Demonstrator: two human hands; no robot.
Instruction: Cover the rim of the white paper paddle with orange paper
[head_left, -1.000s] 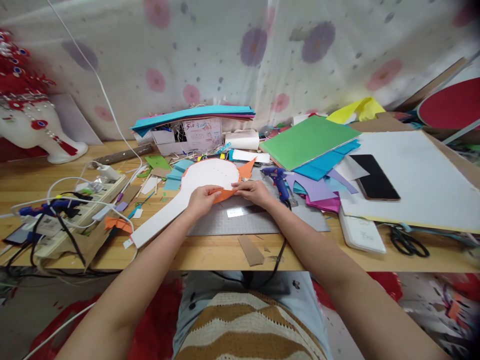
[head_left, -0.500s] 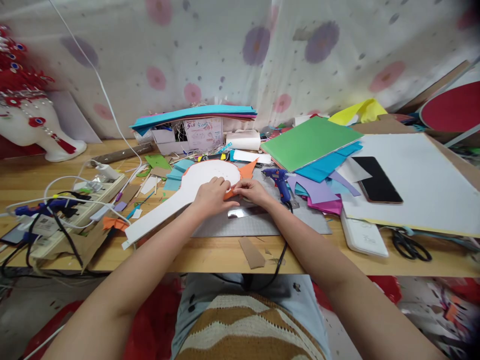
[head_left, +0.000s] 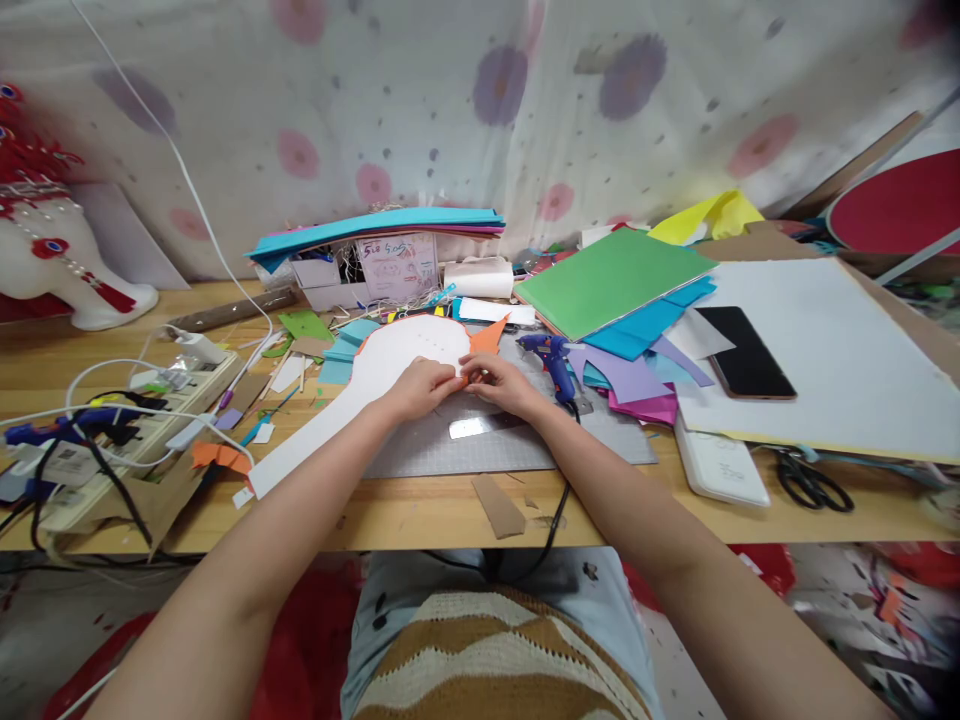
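A white paddle-shaped cutout (head_left: 409,350) with a long handle lies over a grey cutting mat (head_left: 427,455), orange paper showing along its rim. An orange pointed paper piece (head_left: 490,336) sticks out at its upper right. Both hands meet at the lower right edge of the round part. My left hand (head_left: 426,387) is closed, its thumb and fingers pinching at the orange edging there. Pressed up against it, my right hand (head_left: 501,384) has curled fingers closed on the same orange paper, which the fingers mostly hide. A metal ruler (head_left: 476,428) lies just below the hands.
Right of the hands rests a blue glue gun (head_left: 551,362), its cord running off the front edge. Beyond it are a green sheet (head_left: 611,280), purple scraps (head_left: 626,378), a phone (head_left: 746,352) and black scissors (head_left: 814,483). A cable-laden power strip (head_left: 161,410) stands at left.
My left fingers have drawn in from lying across the white cutout to a pinch at its edge. My right fingers now cover the orange paper that showed between the hands. The view shifted slightly.
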